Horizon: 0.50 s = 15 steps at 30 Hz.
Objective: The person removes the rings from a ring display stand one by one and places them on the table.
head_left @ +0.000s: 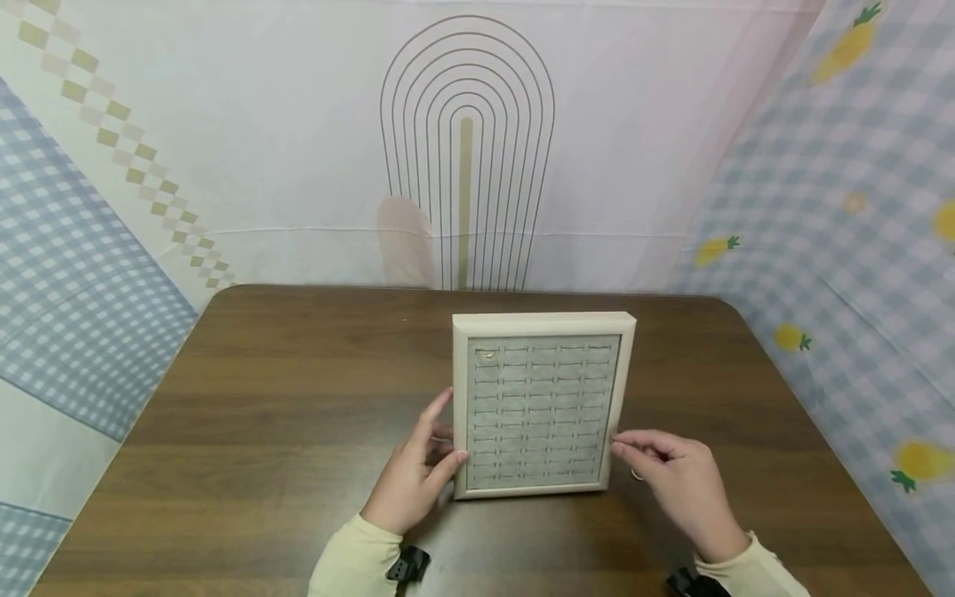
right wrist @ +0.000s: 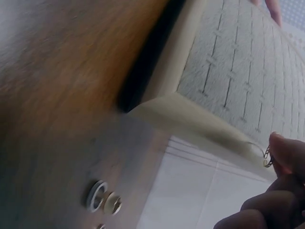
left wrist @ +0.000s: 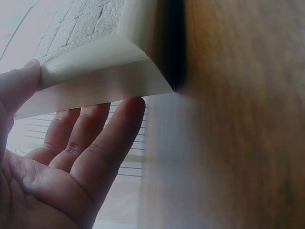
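Note:
A ring display frame [head_left: 541, 489], cream-edged with a grey slotted pad [head_left: 540, 414], stands upright on the table. One ring [head_left: 487, 356] sits in its top-left slot. My left hand [head_left: 410, 481] holds the frame's left side, thumb at the front edge and fingers at the side and behind. Beside the lower right edge is my right hand [head_left: 675, 477]. Between its thumb and finger it pinches a small gold-coloured ring [right wrist: 267, 158] of openwork, partly covered by the fingertips. This ring is close to the frame's side edge; whether they touch, I cannot tell.
A silver-coloured ring [right wrist: 96, 195] and a gold-toned ring [right wrist: 113, 203] lie on the table beside the frame, with part of another ring [right wrist: 101, 226] at the view's bottom edge. The brown wooden table [head_left: 298, 414] meets a patterned cloth backdrop [head_left: 298, 166].

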Tool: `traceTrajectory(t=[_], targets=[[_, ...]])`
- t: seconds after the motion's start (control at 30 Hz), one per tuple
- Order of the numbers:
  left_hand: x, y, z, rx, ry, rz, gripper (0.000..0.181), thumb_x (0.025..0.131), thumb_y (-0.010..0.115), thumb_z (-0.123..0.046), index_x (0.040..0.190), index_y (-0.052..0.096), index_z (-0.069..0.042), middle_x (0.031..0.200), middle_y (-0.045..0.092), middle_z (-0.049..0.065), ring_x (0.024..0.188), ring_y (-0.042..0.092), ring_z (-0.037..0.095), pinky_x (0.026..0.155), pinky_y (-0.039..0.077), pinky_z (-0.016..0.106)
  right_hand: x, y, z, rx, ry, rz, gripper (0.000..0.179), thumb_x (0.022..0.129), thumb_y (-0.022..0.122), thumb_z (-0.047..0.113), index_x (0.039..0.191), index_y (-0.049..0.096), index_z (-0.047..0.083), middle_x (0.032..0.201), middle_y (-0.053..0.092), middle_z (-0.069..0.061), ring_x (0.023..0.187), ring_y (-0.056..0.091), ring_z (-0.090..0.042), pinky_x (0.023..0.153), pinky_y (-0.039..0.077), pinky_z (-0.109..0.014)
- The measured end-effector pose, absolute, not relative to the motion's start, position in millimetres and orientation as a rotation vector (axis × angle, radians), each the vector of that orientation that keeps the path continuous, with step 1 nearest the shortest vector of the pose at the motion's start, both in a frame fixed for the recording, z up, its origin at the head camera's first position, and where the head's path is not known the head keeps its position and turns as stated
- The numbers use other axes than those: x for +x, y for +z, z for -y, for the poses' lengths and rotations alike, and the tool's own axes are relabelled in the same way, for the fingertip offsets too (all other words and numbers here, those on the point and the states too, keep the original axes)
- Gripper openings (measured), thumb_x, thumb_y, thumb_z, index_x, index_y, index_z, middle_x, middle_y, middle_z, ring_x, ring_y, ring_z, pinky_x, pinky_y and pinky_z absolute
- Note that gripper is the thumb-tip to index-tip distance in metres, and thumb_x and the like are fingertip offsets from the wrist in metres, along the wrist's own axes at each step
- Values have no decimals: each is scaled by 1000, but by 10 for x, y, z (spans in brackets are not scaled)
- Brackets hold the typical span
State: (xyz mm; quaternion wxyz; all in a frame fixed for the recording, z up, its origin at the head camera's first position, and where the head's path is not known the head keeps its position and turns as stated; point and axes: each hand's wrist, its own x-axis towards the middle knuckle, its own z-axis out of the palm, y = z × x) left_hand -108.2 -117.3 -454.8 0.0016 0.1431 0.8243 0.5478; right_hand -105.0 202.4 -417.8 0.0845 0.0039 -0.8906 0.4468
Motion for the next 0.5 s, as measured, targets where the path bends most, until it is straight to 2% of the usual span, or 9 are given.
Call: traceTrajectory(t=[0.17, 0.4, 0.5], targets=[[-1080, -4551, 1175, 457, 1746, -2579, 80, 89, 63, -14, 149, 14, -33, 107, 60, 5, 91, 64, 17, 71, 53, 22, -1047, -4213, -2120, -85, 1287, 2722, 16, 79, 74, 31, 87, 75, 17, 67, 64, -3, 53, 50, -9, 47, 43, -23], [-1074, -4551, 1172, 448, 1716, -2594, 81, 90, 63, -16, 147, 11, -39, 107, 60, 5, 92, 64, 16, 70, 53, 22, -1011, -4312, -2250, -123, 1177, 2780, 15, 79, 75, 31, 86, 75, 18, 82, 70, 6, 66, 56, -3, 54, 45, -19], [-1079, -4557, 1170, 456, 1724, -2596, 81, 89, 63, -16, 148, 11, -38, 106, 60, 5, 92, 64, 16, 70, 53, 21, -986, -4356, -2301, -131, 1141, 2804, 13, 79, 75, 30, 85, 75, 19, 82, 70, 7, 70, 57, -2, 58, 45, -18]])
